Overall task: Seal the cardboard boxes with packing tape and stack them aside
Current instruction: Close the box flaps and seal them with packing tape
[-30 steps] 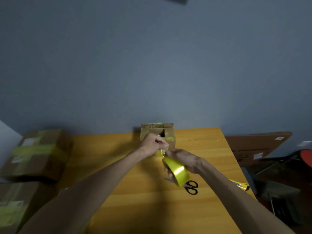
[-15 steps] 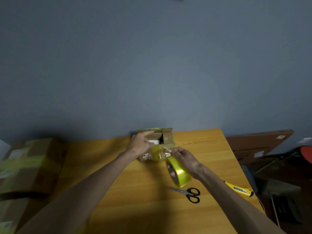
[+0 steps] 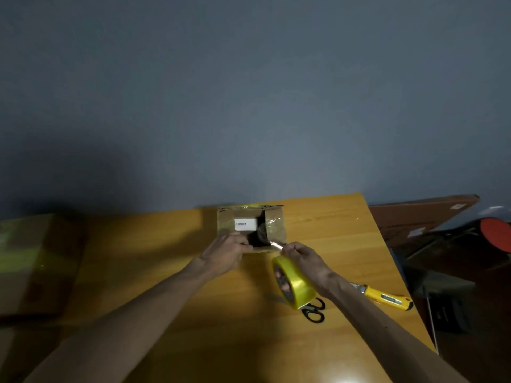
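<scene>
A small cardboard box (image 3: 225, 222) stands at the far edge of the wooden table (image 3: 166, 272). Its top gapes open, showing a white carton and a dark hollow. My left hand (image 3: 225, 254) grips the box's near edge with curled fingers. My right hand (image 3: 302, 258) holds a yellow tape roll (image 3: 293, 283) just right of the box and pinches the shiny free end of the tape by the box's near right corner.
Black scissors (image 3: 313, 312) lie under the roll. A yellow utility knife (image 3: 387, 298) lies near the table's right edge. Blurred taped cardboard boxes (image 3: 36, 261) stand at the left. Flat cardboard (image 3: 420, 217) and dark clutter are beyond the right edge.
My left hand dropped from the box's top to its near edge, uncovering the opening. My right hand stayed by the box's near right corner as the view closed in.
</scene>
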